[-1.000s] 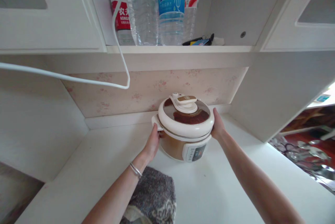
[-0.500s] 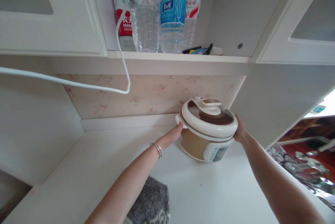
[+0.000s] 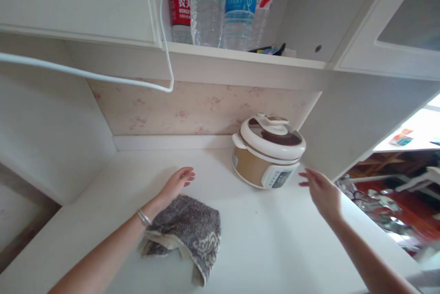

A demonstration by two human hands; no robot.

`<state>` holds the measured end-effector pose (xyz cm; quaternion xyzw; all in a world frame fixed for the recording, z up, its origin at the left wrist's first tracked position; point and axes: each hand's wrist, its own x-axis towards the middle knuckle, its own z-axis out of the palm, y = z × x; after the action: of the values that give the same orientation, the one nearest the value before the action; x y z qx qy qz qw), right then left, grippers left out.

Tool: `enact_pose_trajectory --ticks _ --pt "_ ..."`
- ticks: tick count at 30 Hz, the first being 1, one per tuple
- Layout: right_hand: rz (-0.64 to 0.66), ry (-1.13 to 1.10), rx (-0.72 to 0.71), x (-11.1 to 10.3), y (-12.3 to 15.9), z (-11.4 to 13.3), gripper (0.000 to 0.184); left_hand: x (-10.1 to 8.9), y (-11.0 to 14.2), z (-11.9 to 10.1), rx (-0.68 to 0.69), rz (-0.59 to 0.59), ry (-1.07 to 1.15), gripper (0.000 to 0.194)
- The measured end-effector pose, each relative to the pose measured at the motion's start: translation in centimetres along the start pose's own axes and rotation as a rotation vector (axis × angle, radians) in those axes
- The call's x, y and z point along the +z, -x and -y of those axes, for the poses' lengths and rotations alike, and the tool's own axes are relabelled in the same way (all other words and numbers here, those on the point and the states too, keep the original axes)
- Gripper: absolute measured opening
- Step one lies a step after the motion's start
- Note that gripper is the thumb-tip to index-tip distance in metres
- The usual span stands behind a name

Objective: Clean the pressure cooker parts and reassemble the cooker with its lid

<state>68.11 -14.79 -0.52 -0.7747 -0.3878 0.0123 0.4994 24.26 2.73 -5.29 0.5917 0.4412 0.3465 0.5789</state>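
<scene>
A white and gold electric pressure cooker (image 3: 263, 156) stands upright at the back right of the white counter, its lid on and its control panel facing front right. To its left, apart from it, my left hand (image 3: 177, 184) hovers with loosely bent fingers and holds nothing. Below that hand lies a crumpled dark grey cloth (image 3: 192, 225) with a pale pattern; my left forearm covers part of its edge. My right hand (image 3: 321, 191) is just to the right of the cooker, fingers apart and bare of any object.
Overhead, a cabinet shelf (image 3: 206, 55) holds several plastic bottles (image 3: 240, 5). A white cable (image 3: 113, 78) hangs in front at the left. Side panels (image 3: 364, 115) close in the counter (image 3: 261, 248). Shiny metal items show beyond the right panel.
Both hands have let go of the pressure cooker. My left hand has moved left, over the cloth; my right hand has drawn back a little. The view has shifted downward.
</scene>
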Motion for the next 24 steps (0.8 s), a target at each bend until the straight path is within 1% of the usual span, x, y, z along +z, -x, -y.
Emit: enact_pose_trajectory --ticks 2,3,4,5,6,7,9,11,12,14,15,17,19,21,24 --pt "0.173 0.015 -0.015 2.2 5.3 2.4 0.042 -2.9 1.9 2.0 0.048 -0.126 -0.077 0.048" --pt "0.278 0.027 -0.038 3.7 7.9 3.8 0.04 -4.0 2.8 3.0 0.069 -0.176 -0.14 0.044" --pt "0.379 0.025 -0.08 5.3 10.4 5.2 0.04 -4.7 3.6 3.9 0.081 -0.211 -0.204 0.041" --pt "0.506 0.008 -0.155 7.0 12.7 6.6 0.04 -5.2 4.5 4.7 0.082 -0.232 -0.262 0.039" --pt "0.587 -0.025 -0.241 8.6 14.9 8.1 0.039 -5.2 5.3 5.3 0.078 -0.24 -0.305 0.037" --pt "0.638 -0.052 -0.334 10.3 17.0 9.5 0.036 -5.0 6.2 5.8 0.08 -0.24 -0.333 0.035" --pt "0.725 -0.087 -0.501 13.1 20.9 12.0 0.033 -3.7 7.8 6.4 0.11 -0.239 -0.348 0.034" --pt "0.793 -0.057 -0.633 14.9 24.2 14.0 0.033 -2.0 9.1 6.3 0.125 -0.227 -0.295 0.034" --pt "0.8 -0.022 -0.665 15.4 25.4 14.6 0.033 -1.2 9.7 6.2 0.111 -0.212 -0.241 0.034" --pt "0.798 0.052 -0.698 15.6 26.9 15.0 0.034 0.0 10.4 5.9 0.058 -0.18 -0.102 0.035" --pt "0.796 0.081 -0.706 15.3 27.1 14.8 0.034 0.2 10.7 5.8 0.034 -0.175 -0.033 0.035" --pt "0.804 0.124 -0.718 13.9 26.7 13.6 0.032 0.2 10.9 5.8 0.002 -0.183 0.103 0.034" --pt "0.798 0.163 -0.708 12.0 25.5 11.6 0.031 -0.2 10.9 6.0 -0.033 -0.16 0.222 0.03" --pt "0.79 0.209 -0.679 9.9 23.9 9.1 0.032 -0.7 10.9 6.1 -0.07 -0.078 0.272 0.027" --pt "0.854 0.288 -0.628 6.7 20.8 4.9 0.035 -1.0 11.0 6.0 -0.107 0.056 0.181 0.026"
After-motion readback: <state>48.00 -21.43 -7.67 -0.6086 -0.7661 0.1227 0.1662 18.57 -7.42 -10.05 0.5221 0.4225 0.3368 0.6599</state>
